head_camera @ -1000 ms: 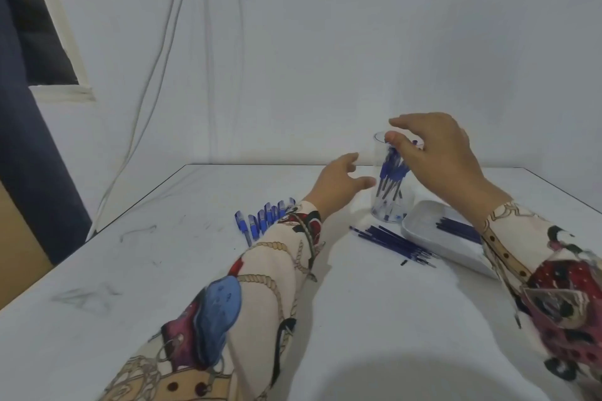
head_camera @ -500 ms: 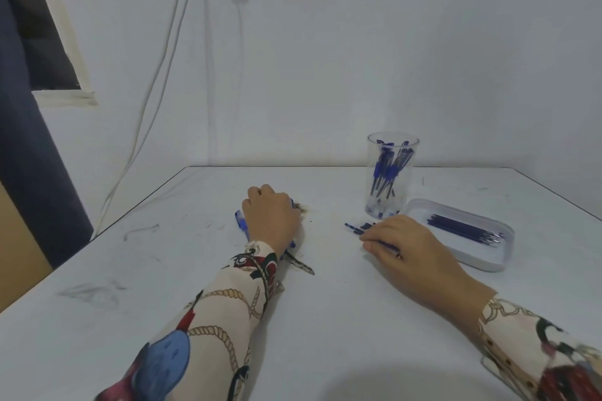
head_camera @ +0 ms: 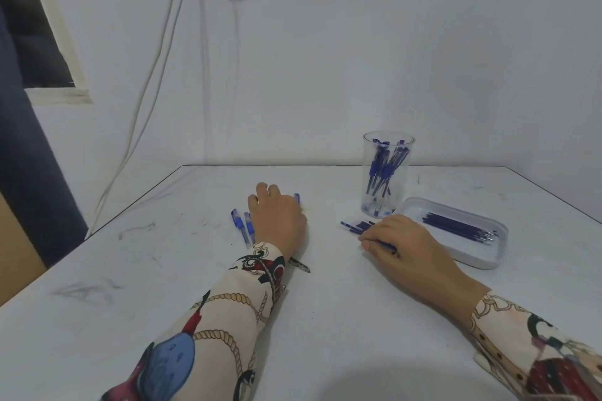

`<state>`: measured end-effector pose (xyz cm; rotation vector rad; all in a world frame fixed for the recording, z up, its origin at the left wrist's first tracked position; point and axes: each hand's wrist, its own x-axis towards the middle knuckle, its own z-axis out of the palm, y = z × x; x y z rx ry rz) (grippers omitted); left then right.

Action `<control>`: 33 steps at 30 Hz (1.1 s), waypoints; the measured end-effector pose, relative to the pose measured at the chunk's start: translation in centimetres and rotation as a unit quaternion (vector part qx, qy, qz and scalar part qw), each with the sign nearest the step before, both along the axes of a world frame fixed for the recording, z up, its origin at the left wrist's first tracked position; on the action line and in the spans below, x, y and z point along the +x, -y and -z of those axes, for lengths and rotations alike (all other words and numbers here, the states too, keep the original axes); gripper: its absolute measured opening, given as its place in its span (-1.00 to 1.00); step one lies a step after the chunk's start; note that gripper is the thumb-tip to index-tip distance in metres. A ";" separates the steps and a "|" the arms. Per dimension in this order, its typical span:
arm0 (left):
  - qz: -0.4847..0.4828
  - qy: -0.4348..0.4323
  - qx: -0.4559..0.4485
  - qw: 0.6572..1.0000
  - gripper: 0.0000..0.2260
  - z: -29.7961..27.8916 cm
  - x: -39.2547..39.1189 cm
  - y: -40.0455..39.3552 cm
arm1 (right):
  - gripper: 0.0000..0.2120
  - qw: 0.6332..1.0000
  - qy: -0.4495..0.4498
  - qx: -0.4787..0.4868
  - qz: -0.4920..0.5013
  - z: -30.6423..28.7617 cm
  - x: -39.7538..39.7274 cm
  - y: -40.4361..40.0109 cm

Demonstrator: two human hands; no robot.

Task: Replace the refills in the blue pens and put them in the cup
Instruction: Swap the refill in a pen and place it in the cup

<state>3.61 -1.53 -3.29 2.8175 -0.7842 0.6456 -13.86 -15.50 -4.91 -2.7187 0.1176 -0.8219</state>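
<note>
- The left hand point(head_camera: 277, 221) is lying knuckles-up over the row of blue pens point(head_camera: 242, 227); whether its fingers are gripping one, I cannot tell.
- Two pens are showing at its 9 o'clock, their long axes running 11 to 5.
- The right hand point(head_camera: 400, 244) is curling onto the loose refills point(head_camera: 356, 226), apparently pinching one.
- The cup point(head_camera: 386, 172) is standing at the right hand's 12 o'clock, the nearer hand for it.

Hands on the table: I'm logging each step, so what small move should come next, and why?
Probably lift one pen with the left hand, which lies over the row of pens, while the right hand picks a refill from the loose refills under its fingertips.
</note>
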 end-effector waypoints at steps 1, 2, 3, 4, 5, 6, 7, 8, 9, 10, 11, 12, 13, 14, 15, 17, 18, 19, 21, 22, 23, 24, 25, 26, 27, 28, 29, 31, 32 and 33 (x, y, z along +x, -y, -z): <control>0.017 -0.005 -0.024 1.000 -0.77 -0.3 -0.3 0.0 | -0.84 1.000 -0.001 -0.001 0.002 0.0 0.0 0.0; 0.043 -0.011 -0.046 0.998 -0.75 -0.5 -0.6 0.1 | -0.84 1.000 0.000 0.002 0.006 0.1 -0.1 0.0; 0.073 -0.016 -0.061 0.995 -0.74 -0.8 -1.0 0.0 | -0.82 1.000 0.003 0.009 0.013 0.0 -0.1 0.0; 0.108 -0.026 -0.071 0.991 -0.72 -1.1 -1.6 0.0 | -0.78 1.000 0.009 0.015 0.021 -0.1 -0.2 0.0; 0.147 -0.049 -0.084 0.984 -0.71 -1.4 -2.3 -0.2 | -0.72 0.999 0.016 0.019 0.031 -0.2 -0.2 -0.1; 0.187 -0.085 -0.093 0.974 -0.70 -1.6 -3.0 -0.5 | -0.65 0.999 0.021 0.019 0.039 -0.3 -0.2 -0.1; 0.224 -0.122 -0.093 0.962 -0.71 -1.8 -3.6 -0.8 | -0.59 0.999 0.022 0.018 0.047 -0.4 -0.1 -0.2; 0.255 -0.147 -0.083 0.952 -0.74 -2.0 -4.2 -1.1 | -0.54 0.998 0.018 0.019 0.055 -0.5 0.0 -0.3; 0.275 -0.159 -0.065 0.946 -0.77 -2.2 -4.6 -1.4 | -0.53 0.998 0.011 0.026 0.062 -0.6 0.1 -0.4; 0.287 -0.165 -0.050 0.942 -0.79 -2.3 -4.8 -1.7 | -0.55 0.997 0.005 0.033 0.063 -0.7 0.1 -0.5; 0.294 -0.166 -0.044 0.940 -0.81 -2.3 -5.0 -2.1 | -0.61 0.998 0.001 0.034 0.061 -0.6 0.1 -0.5; 0.300 -0.166 -0.047 0.938 -0.82 -2.3 -5.2 -2.3 | -0.69 0.998 -0.003 0.028 0.057 -0.7 0.1 -0.5; 0.305 -0.165 -0.055 0.936 -0.84 -2.2 -5.3 -2.6 | -0.75 0.998 -0.008 0.023 0.053 -0.8 0.1 -0.6; 0.309 -0.166 -0.061 0.935 -0.85 -2.1 -5.6 -2.9 | -0.78 0.999 -0.007 0.022 0.047 -0.9 0.0 -0.9; 0.310 -0.161 -0.062 0.935 -0.82 -1.9 -5.9 -3.0 | -0.80 0.999 0.000 0.028 0.040 -1.0 0.0 -1.2; 0.323 -0.133 -0.046 0.936 -0.75 -1.5 -6.4 -2.9 | -0.83 0.998 0.016 0.054 0.022 -1.3 0.1 -2.2; 0.332 -0.114 -0.036 0.936 -0.75 -1.3 -6.5 -2.7 | -0.83 0.997 0.017 0.070 0.014 -1.4 0.2 -2.7; 0.337 -0.098 -0.027 0.936 -0.76 -1.1 -6.5 -2.4 | -0.83 0.996 0.012 0.084 0.008 -1.4 0.3 -3.0; 0.334 -0.075 -0.013 0.939 -0.76 -0.7 -6.2 -2.2 | -0.81 0.994 -0.006 0.104 0.009 -1.4 0.4 -3.3; 0.332 -0.066 -0.007 0.941 -0.75 -0.7 -6.1 -2.3 | -0.80 0.993 -0.015 0.114 0.018 -1.5 0.4 -3.3; 0.330 -0.057 -0.002 0.942 -0.74 -0.6 -5.9 -2.4 | -0.79 0.992 -0.021 0.121 0.027 -1.6 0.4 -3.2; 0.331 -0.049 -0.002 0.942 -0.73 -0.5 -5.9 -2.5 | -0.80 0.991 -0.026 0.125 0.033 -1.7 0.3 -3.1; 0.332 -0.040 -0.002 0.943 -0.72 -0.4 -5.9 -2.6 | -0.80 0.991 -0.030 0.126 0.036 -1.7 0.2 -3.1; 0.331 -0.028 -0.003 0.943 -0.71 -0.4 -5.9 -2.5 | -0.80 0.991 -0.032 0.124 0.036 -1.7 0.1 -3.2; 0.329 -0.015 -0.002 0.944 -0.70 -0.4 -5.9 -2.5 | -0.81 0.991 -0.032 0.121 0.036 -1.8 0.0 -3.3; 0.330 -0.003 -0.004 0.944 -0.70 -0.3 -5.9 -2.5 | -0.81 0.992 -0.029 0.121 0.036 -1.8 0.0 -3.3; 0.334 0.008 -0.008 0.942 -0.70 -0.3 -5.9 -2.5 | -0.82 0.992 -0.025 0.122 0.035 -1.8 0.0 -3.4; 0.346 0.024 -0.019 0.938 -0.70 -0.2 -5.8 -2.5 | -0.82 0.991 -0.019 0.129 0.033 -1.8 -0.1 -3.3; 0.351 0.026 -0.025 0.935 -0.71 -0.2 -5.8 -2.5 | -0.82 0.991 -0.020 0.130 0.034 -1.8 -0.1 -3.3; 0.353 0.029 -0.030 0.935 -0.70 -0.1 -5.7 -2.5 | -0.82 0.991 -0.021 0.129 0.035 -1.8 -0.1 -3.2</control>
